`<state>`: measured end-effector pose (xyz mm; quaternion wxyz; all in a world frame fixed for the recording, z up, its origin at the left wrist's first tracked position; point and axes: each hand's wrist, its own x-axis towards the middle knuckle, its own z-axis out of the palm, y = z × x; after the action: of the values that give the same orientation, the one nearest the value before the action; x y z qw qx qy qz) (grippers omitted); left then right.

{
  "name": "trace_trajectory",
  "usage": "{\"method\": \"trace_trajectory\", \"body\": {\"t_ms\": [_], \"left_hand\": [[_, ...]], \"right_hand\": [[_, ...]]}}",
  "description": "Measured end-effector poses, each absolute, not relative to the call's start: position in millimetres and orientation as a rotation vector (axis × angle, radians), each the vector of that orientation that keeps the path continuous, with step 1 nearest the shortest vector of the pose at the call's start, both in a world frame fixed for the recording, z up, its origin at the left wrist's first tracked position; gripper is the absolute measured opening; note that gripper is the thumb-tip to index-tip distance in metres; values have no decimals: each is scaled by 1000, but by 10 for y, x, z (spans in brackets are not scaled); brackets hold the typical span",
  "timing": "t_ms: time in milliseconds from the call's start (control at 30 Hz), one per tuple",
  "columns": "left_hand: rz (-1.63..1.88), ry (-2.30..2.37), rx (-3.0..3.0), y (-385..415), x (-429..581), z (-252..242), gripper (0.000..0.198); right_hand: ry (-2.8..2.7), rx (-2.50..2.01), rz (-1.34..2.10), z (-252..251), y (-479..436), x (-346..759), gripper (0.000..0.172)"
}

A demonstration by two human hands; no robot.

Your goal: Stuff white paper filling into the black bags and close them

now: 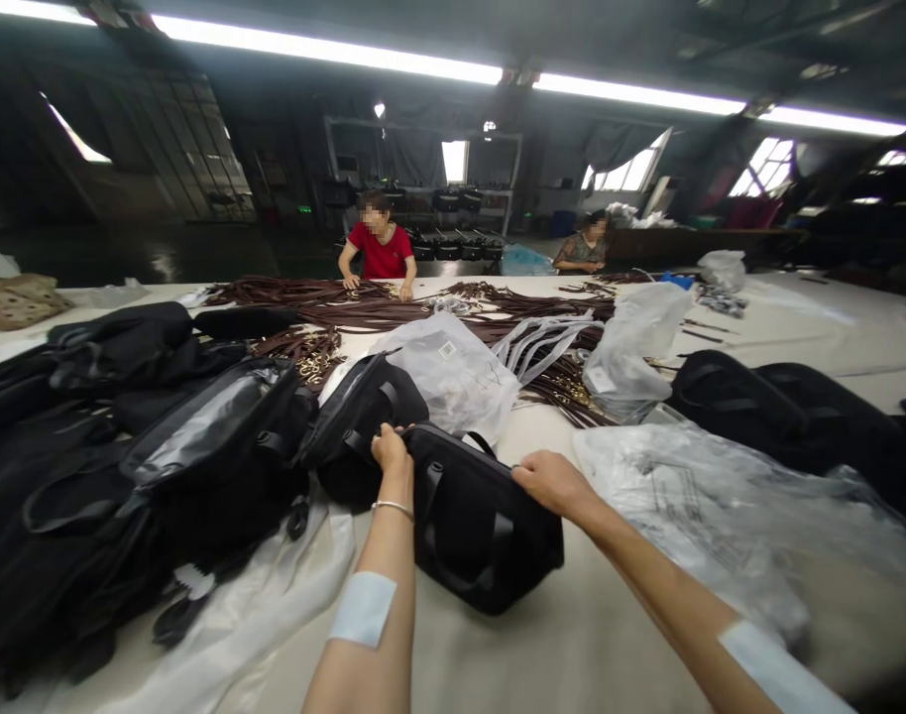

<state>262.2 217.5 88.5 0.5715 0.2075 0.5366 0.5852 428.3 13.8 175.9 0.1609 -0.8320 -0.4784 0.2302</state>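
A black fabric bag (490, 535) with strap handles is in front of me on the pale table, tilted. My left hand (392, 451) is closed on its upper left corner, at the end of the top zip edge. With closed fingers my right hand (557, 481) grips the bag's upper right end. Just behind my left hand lies a second black bag (360, 407), its top edge beside the first. Left of that sits another black bag (230, 446) with its top open and a silvery lining showing. What is inside the held bag is hidden.
Black bags (44, 516) are heaped at the left; more black bags (780, 407) lie at the right. Clear plastic bags (691, 496) spread beside my right arm. Brown straps (394, 315) with gold-coloured clasps cover the table's far side, where a person in red (383, 248) works.
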Motion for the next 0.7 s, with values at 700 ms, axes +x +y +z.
{"method": "trace_trajectory", "body": {"t_ms": [700], "left_hand": [[984,1073,954,877,1829,648,50]], "right_hand": [[-870,-1468,1236,787,-722,4088,75]]}}
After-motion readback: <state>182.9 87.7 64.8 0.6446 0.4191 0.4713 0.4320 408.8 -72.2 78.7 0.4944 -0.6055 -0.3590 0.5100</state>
